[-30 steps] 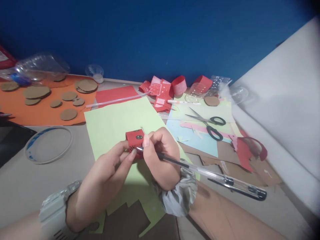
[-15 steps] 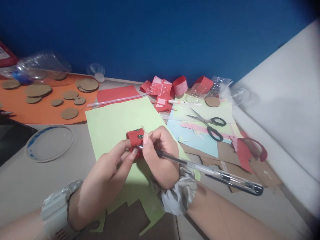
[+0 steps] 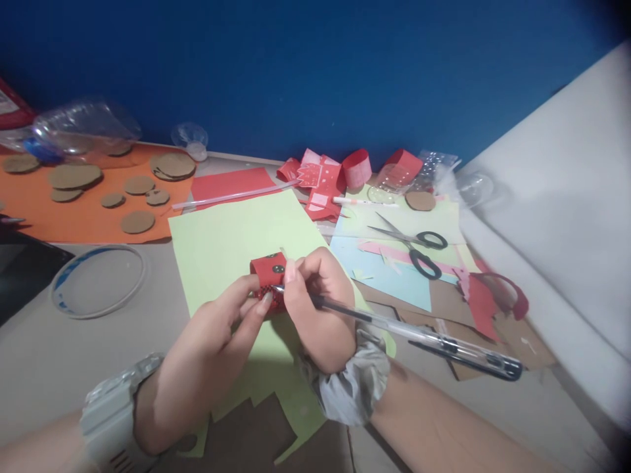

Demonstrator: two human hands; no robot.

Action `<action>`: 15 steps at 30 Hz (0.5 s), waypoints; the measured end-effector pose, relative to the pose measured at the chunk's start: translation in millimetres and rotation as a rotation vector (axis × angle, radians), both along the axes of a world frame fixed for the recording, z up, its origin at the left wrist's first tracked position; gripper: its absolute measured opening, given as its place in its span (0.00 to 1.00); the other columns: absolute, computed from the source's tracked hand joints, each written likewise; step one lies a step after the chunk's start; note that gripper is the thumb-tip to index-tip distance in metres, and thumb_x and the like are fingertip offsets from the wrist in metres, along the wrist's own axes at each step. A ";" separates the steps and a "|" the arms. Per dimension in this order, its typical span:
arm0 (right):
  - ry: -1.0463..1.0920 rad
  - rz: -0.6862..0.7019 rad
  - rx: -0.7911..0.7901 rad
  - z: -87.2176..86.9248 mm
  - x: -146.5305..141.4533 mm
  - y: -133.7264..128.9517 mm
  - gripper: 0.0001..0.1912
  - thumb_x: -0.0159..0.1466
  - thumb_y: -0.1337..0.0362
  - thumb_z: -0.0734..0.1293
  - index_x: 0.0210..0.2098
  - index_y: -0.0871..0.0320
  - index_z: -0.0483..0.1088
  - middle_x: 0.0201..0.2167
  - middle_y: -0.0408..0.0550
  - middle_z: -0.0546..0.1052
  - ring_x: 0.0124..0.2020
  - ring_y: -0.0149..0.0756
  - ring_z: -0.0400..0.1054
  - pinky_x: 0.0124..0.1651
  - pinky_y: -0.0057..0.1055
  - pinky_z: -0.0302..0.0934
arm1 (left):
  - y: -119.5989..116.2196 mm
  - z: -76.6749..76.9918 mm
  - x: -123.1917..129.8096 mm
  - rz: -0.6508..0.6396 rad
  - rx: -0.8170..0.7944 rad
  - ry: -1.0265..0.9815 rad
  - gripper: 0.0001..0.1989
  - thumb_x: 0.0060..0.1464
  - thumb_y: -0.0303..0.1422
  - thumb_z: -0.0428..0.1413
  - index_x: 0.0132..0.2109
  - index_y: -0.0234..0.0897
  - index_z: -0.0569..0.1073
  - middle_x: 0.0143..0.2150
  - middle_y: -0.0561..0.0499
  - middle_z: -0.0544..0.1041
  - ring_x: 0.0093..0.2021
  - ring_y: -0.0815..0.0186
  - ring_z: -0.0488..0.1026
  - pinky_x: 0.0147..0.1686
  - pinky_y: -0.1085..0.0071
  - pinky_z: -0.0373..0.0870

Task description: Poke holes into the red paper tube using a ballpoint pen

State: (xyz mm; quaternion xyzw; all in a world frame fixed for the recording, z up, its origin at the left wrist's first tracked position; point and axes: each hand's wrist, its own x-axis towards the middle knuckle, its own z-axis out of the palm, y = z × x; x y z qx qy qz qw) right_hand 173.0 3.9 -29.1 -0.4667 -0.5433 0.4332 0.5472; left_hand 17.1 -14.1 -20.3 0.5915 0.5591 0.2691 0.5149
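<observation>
A small red paper piece (image 3: 267, 265), curved like a ring and marked with dark spots, is pinched in my left hand (image 3: 211, 348) above the light green sheet (image 3: 231, 230). Its lower part carries a dense dark pattern. My right hand (image 3: 320, 309) grips a clear pen (image 3: 419, 334) with a black end; the pen's tip touches or nearly touches the patterned part beside my left fingertips. My right fingers also rest against the red piece's right edge.
Scissors (image 3: 411, 244) lie on paper at the right, near red scraps (image 3: 478, 302). Behind are red paper rings (image 3: 356, 169) and a straw (image 3: 227, 196). At the left are cardboard discs (image 3: 137, 222), a clear bottle (image 3: 89, 128) and a tape roll (image 3: 62, 295).
Almost nothing differs. The pen and my right hand sit very slightly farther right in view, with the same grip on both things.
</observation>
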 end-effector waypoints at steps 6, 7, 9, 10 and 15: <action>-0.001 0.005 0.012 -0.5 0.0 1.2 0.17 0.71 0.58 0.67 0.28 0.53 0.59 0.21 0.34 0.62 0.22 0.27 0.54 0.26 0.28 0.52 | -0.3 -0.1 1.4 0.001 0.016 -0.008 0.20 0.72 0.49 0.49 0.61 0.47 0.74 0.44 0.55 0.87 0.41 0.62 0.80 0.42 0.72 0.71; 0.000 0.006 0.014 -0.6 0.1 1.4 0.17 0.71 0.58 0.67 0.28 0.53 0.59 0.21 0.35 0.62 0.22 0.27 0.54 0.26 0.28 0.52 | -0.2 0.0 1.4 0.000 0.017 -0.012 0.20 0.72 0.49 0.49 0.61 0.47 0.74 0.45 0.54 0.87 0.43 0.62 0.81 0.43 0.72 0.71; 0.001 0.005 0.015 -0.9 0.1 1.7 0.17 0.72 0.58 0.67 0.29 0.53 0.59 0.21 0.34 0.62 0.22 0.27 0.54 0.25 0.27 0.51 | 0.0 0.0 0.9 -0.003 0.021 -0.012 0.20 0.72 0.49 0.49 0.61 0.47 0.74 0.47 0.54 0.87 0.46 0.62 0.81 0.44 0.72 0.71; 0.000 0.005 0.019 -1.0 0.2 1.7 0.17 0.72 0.58 0.67 0.29 0.53 0.59 0.21 0.34 0.62 0.22 0.27 0.54 0.25 0.27 0.51 | 0.1 -0.2 0.4 -0.005 0.026 -0.009 0.20 0.72 0.48 0.49 0.61 0.47 0.74 0.48 0.54 0.87 0.46 0.62 0.81 0.45 0.72 0.71; 0.020 0.007 0.053 -2.4 0.1 1.7 0.17 0.72 0.60 0.66 0.29 0.53 0.58 0.21 0.34 0.61 0.22 0.26 0.53 0.25 0.27 0.51 | -0.9 0.1 -0.2 -0.006 0.032 -0.004 0.18 0.72 0.47 0.49 0.59 0.47 0.75 0.47 0.54 0.87 0.45 0.62 0.82 0.43 0.72 0.72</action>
